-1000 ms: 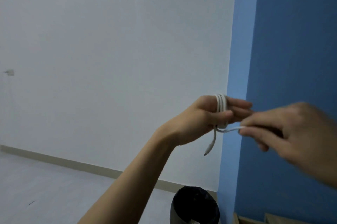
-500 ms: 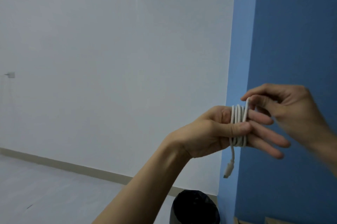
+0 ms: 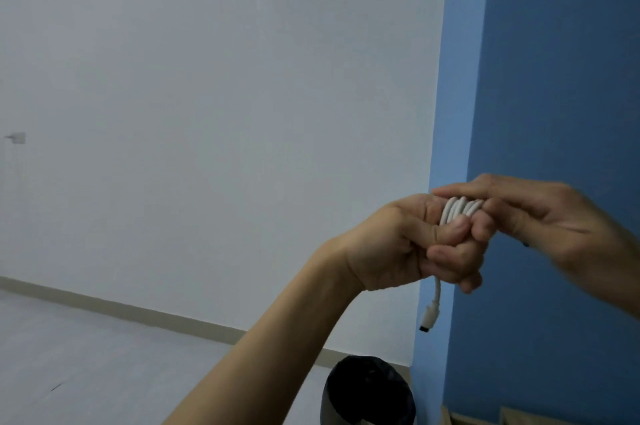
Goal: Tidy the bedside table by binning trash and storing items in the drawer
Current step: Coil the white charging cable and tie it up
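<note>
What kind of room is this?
Probably a plain, nearly bare room in a home. You can see a white wall, a blue wall, a pale floor and a black-lined bin. No bed or bedside table shows.

One head-worn view looks forward, close above the hands point(image 3: 485, 234), toward the white wall point(image 3: 221, 113) left of the blue wall point(image 3: 554, 78).
</note>
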